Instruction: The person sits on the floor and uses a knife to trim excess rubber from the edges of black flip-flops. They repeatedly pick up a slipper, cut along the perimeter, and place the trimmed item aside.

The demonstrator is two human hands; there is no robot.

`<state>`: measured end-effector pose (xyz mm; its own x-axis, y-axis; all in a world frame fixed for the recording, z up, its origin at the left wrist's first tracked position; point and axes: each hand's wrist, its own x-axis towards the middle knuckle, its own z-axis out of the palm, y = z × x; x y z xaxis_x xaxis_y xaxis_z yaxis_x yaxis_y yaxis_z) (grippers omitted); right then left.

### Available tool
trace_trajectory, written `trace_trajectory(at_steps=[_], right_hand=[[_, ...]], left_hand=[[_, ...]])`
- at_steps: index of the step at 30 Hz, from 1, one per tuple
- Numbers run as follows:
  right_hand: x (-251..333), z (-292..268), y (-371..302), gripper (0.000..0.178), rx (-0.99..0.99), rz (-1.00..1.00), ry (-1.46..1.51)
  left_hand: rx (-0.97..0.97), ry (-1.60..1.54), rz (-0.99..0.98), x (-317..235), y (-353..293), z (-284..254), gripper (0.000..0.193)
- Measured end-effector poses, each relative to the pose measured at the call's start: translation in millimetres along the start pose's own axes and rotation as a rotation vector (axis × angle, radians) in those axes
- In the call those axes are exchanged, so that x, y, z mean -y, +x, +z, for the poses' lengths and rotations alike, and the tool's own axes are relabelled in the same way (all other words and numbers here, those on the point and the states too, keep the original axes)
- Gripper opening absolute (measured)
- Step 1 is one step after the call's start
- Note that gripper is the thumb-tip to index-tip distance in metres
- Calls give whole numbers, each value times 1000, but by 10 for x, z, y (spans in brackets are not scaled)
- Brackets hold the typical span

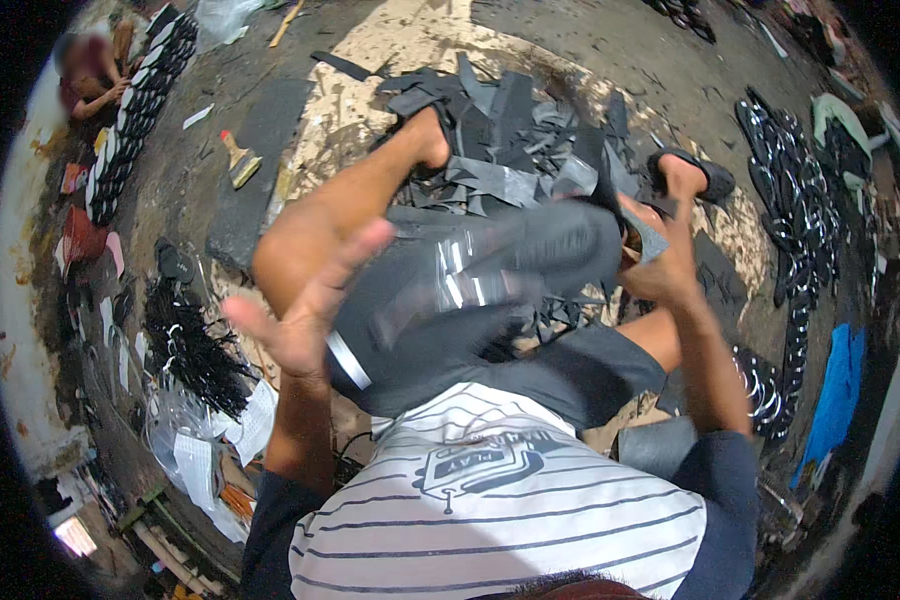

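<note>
My left hand [315, 310] is raised beside my bent left knee, its fingers spread and nothing in them. A black sandal [540, 240], smeared by motion, lies across above my lap with shiny, light-catching bands in its middle. My right hand [662, 262] is closed at the sandal's right end. A small grey piece [650, 238] shows by the fingers of that hand. The fingers' exact hold is partly hidden. Beyond the sandal, between my feet, lies a heap of black and grey offcuts [505, 130].
A paintbrush [240, 160] lies on a dark mat at the left. Rows of black sandals [140, 110] stand far left near another person [90, 80]. Shiny black straps [795, 210] are piled at the right, near a blue sheet [838, 385]. Black strips [195, 350] lie left of me.
</note>
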<state>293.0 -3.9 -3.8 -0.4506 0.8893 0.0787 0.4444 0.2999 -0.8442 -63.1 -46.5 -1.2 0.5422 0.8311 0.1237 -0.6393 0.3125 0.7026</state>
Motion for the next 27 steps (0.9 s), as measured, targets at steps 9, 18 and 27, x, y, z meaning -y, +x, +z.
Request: trace_trajectory(at_steps=[9, 18, 27], right_hand=[[211, 1351, -287, 50, -394, 161, -97], [111, 1215, 106, 26, -121, 290, 196], [-163, 843, -140, 39, 33, 611, 957]], left_hand=[[-799, 105, 188, 908, 663, 141, 51], [-781, 155, 125, 1065, 335, 13, 31], [-422, 384, -365, 1077, 639, 64, 40]])
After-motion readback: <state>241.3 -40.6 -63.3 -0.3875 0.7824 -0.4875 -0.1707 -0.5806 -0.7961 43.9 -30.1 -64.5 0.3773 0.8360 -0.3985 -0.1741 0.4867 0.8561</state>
